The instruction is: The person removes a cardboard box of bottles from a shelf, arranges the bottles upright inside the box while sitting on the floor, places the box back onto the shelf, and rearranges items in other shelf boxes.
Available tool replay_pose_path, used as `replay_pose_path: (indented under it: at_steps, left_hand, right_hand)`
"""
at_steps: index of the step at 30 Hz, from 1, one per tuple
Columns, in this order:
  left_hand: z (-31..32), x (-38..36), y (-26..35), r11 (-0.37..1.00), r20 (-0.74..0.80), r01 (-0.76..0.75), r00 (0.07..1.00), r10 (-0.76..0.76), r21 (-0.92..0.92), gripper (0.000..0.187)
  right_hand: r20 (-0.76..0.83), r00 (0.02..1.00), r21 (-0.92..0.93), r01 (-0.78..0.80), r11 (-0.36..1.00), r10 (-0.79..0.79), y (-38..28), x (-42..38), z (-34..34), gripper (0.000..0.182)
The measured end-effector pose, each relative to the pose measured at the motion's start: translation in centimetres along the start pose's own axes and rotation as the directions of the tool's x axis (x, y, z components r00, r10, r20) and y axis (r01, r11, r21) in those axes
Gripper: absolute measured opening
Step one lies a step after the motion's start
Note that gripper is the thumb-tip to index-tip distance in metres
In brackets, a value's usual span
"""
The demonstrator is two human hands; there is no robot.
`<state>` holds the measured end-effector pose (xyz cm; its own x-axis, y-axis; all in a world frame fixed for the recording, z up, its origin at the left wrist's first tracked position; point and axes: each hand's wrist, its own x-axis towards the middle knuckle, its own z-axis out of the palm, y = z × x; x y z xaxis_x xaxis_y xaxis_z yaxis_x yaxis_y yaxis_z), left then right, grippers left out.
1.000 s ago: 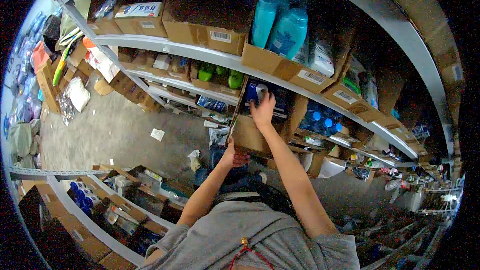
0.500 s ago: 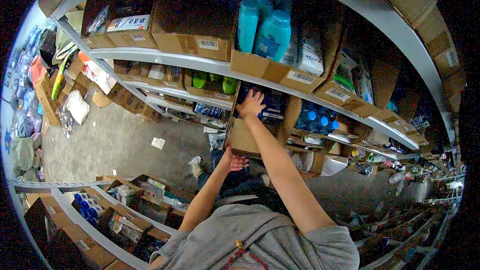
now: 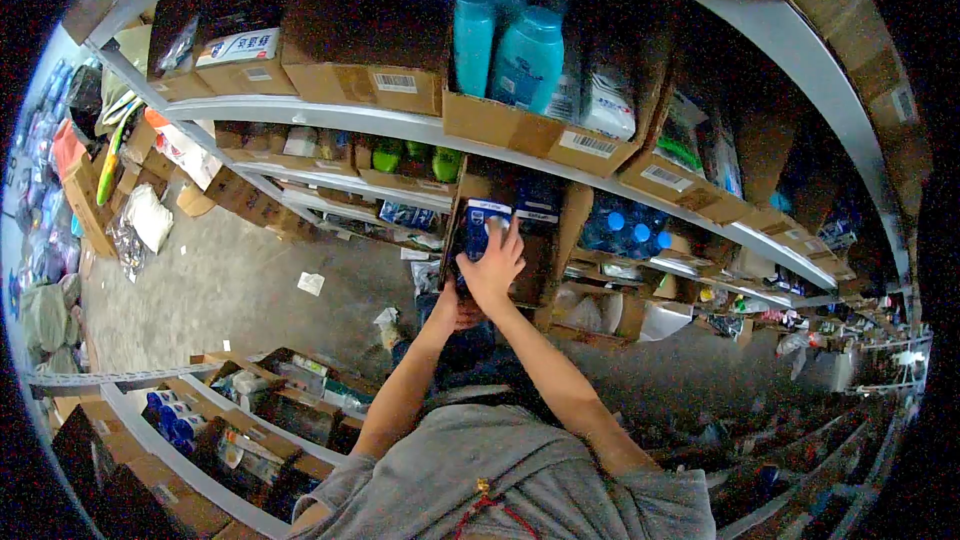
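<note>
An open cardboard box (image 3: 573,240) juts from the middle shelf, with dark blue packages (image 3: 537,208) at its back. My right hand (image 3: 491,265) has its fingers wrapped over a blue and white package (image 3: 488,212) at the box's left side. Below it, my left hand (image 3: 457,312) is at the box's front left edge, its fingers curled and partly hidden by shadow and the right hand. What the left hand touches besides the box edge cannot be made out.
Turquoise bottles (image 3: 528,58) stand in a box on the upper shelf (image 3: 400,128). Blue-capped bottles (image 3: 640,234) are right of the open box, green items (image 3: 415,155) left. Another shelf rack (image 3: 150,435) runs behind at the lower left. A paper scrap (image 3: 311,283) lies on the floor.
My right hand has moved from the back of the box toward its front and now holds a blue and white package. My left hand's fingers, spread before, are now curled.
</note>
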<state>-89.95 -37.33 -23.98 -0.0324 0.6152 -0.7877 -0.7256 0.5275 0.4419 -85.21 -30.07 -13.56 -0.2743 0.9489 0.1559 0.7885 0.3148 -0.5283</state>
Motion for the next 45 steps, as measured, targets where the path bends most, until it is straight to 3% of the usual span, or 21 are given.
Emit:
replay_pose_path:
  at_steps: [2, 4, 7, 9, 10, 12, 13, 14, 15, 17, 18, 20, 21, 22, 24, 28, 33, 36, 38, 42, 45]
  left_hand:
    - [0.6, -0.2, 0.4, 0.964, 0.108, -0.157, 0.977, 0.184, -0.214, 0.055]
    - [1.7, -2.6, 1.7, 0.969, 0.122, -0.111, 0.983, 0.140, -0.219, 0.058]
    - [2.0, -4.2, 2.2, 0.975, 0.130, -0.093, 0.984, 0.120, -0.202, 0.060]
    - [2.1, -5.9, 2.5, 0.995, 0.105, -0.077, 0.992, 0.070, 0.058, 0.071]
    - [2.0, -5.8, 2.2, 0.996, 0.105, -0.076, 0.992, 0.070, 0.056, 0.071]
    - [2.0, -5.4, 1.6, 0.964, 0.036, -0.131, 0.991, 0.126, 0.230, 0.073]
    - [2.2, -6.0, 1.5, 0.950, 0.020, -0.197, 0.980, 0.198, 0.240, 0.069]
    - [2.2, -5.9, 1.5, 0.952, 0.018, -0.196, 0.980, 0.197, 0.235, 0.069]
    - [2.0, -5.5, 1.6, 0.966, 0.007, -0.141, 0.990, 0.143, 0.218, 0.067]
    - [1.9, -4.8, 1.7, 0.980, -0.007, -0.079, 0.997, 0.081, 0.180, 0.061]
    - [2.1, -5.0, 1.9, 0.979, -0.005, -0.083, 0.996, 0.085, 0.187, 0.061]
    - [2.4, -5.5, 2.1, 0.962, -0.021, -0.114, 0.992, 0.123, 0.249, 0.061]
    - [2.4, -5.4, 1.9, 0.962, -0.024, -0.115, 0.992, 0.125, 0.248, 0.061]
    - [2.4, -4.8, 1.8, 0.973, -0.035, -0.086, 0.995, 0.095, 0.215, 0.061]
    - [2.2, -4.6, 1.6, 0.982, -0.052, -0.057, 0.996, 0.067, 0.179, 0.061]
    - [2.3, -5.1, 1.5, 0.977, -0.038, -0.099, 0.993, 0.109, 0.189, 0.061]
    - [1.8, -3.3, 1.2, 0.983, -0.067, -0.083, 0.993, 0.095, 0.165, 0.062]
    - [1.6, -3.3, 1.3, 0.968, -0.049, -0.063, 0.996, 0.077, 0.243, 0.064]
    - [2.6, -4.8, 1.9, 0.970, -0.053, -0.112, 0.991, 0.126, 0.215, 0.065]
    - [2.8, -4.9, 1.9, 0.972, -0.025, -0.111, 0.993, 0.119, 0.205, 0.065]
    - [2.5, -3.8, 1.7, 0.978, -0.056, -0.103, 0.992, 0.115, 0.180, 0.064]
  right_hand:
    - [0.024, 1.000, -0.038, -0.006, 0.999, 0.007, 0.4, -0.9, 1.5, 0.063]
    - [-0.032, 0.995, 0.005, 0.099, 0.995, -0.099, 0.8, -1.7, 2.6, 0.057]
    - [0.004, 0.985, 0.057, 0.170, 0.984, -0.170, 1.5, -1.8, 2.4, 0.043]
    - [-0.007, 0.965, 0.179, 0.260, 0.949, -0.263, 2.1, -1.4, 1.7, 0.031]
    - [-0.005, 0.965, 0.178, 0.261, 0.949, -0.264, 2.4, -1.0, 1.2, 0.031]
    - [0.025, 0.967, 0.385, 0.224, 0.895, -0.252, 3.0, 0.2, 0.1, 0.028]
    - [-0.057, 0.961, 0.335, 0.274, 0.902, -0.271, 3.4, 1.6, -0.5, 0.024]
    - [-0.178, 0.943, 0.125, 0.304, 0.944, -0.280, 4.2, 3.4, -0.3, 0.029]
    - [-0.269, 0.938, 0.014, 0.231, 0.973, -0.219, 4.5, 5.1, -0.1, 0.032]
    - [-0.074, 0.997, 0.048, -0.020, 0.999, 0.023, 4.7, 7.8, -0.8, 0.045]
    - [-0.081, 0.996, 0.052, -0.021, 0.998, 0.025, 5.3, 8.8, -0.3, 0.045]
    - [0.110, 0.993, 0.055, -0.056, 0.997, 0.050, 6.8, 10.5, 1.7, 0.050]
    - [0.277, 0.948, -0.026, -0.153, 0.988, 0.154, 6.1, 11.0, 1.1, 0.059]
    - [0.277, 0.950, -0.021, -0.146, 0.989, 0.146, 5.0, 10.8, 0.1, 0.059]
    - [0.252, 0.959, -0.360, -0.029, 0.933, 0.127, 3.1, 9.9, -1.2, 0.064]
    - [0.340, 0.935, -0.402, 0.052, 0.914, 0.096, 4.4, 11.0, 0.7, 0.063]
    - [0.158, 0.979, -0.386, -0.060, 0.921, 0.130, 2.0, 10.2, -2.5, 0.066]
    - [0.097, 0.986, -0.362, -0.091, 0.928, 0.134, 1.7, 9.0, -3.8, 0.070]
    - [-0.049, 0.998, -0.296, -0.059, 0.953, 0.046, 1.5, 6.6, -5.0, 0.075]
    - [0.068, 0.996, -0.402, 0.074, 0.913, -0.051, 2.1, 1.6, -5.9, 0.073]
    - [0.120, 0.993, -0.386, 0.045, 0.921, 0.002, 3.7, -0.4, -4.2, 0.067]
